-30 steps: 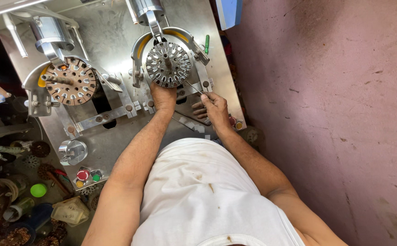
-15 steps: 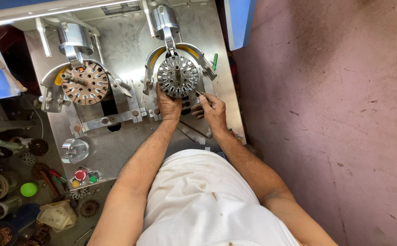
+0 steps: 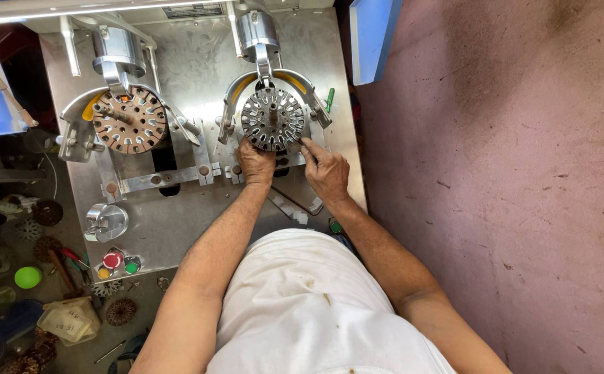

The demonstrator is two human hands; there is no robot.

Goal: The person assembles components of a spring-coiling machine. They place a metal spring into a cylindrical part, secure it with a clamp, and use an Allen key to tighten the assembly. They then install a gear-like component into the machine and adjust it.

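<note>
On the far left, the cluttered bench (image 3: pixel 11 291) holds a green ball (image 3: pixel 28 277), scattered dark slotted discs (image 3: pixel 120 312) and a wad of paper. Next comes the steel machine panel (image 3: pixel 177 221) with its round knob (image 3: pixel 106 220) and a cluster of red, yellow and green buttons (image 3: pixel 113 262). The left station carries a copper-wound core (image 3: pixel 130 119) sitting in its curved cradle, with nobody touching it.

Moving right, the bare metal core (image 3: pixel 271 118) sits on the right station's spindle, framed by a curved guard with yellow behind it. The left hand (image 3: pixel 256 161) is pressed against the core's lower edge, fingers curled up onto the rim (whether they pinch it or merely steady it I cannot tell). The right hand (image 3: pixel 327 172) sits just beside it, index finger stretched toward the core's lower right edge, the other fingers loosely bent and holding nothing that shows.

My judgement is that the step in hand is seating or aligning this unwound core on its holder. The next move would seem to call for a small, careful turn or push so the slots line up with the guides, keeping fingertips out of the gap between core and guard. A green pen-like stick (image 3: pixel 330 99) lies at the guard's right.
</note>
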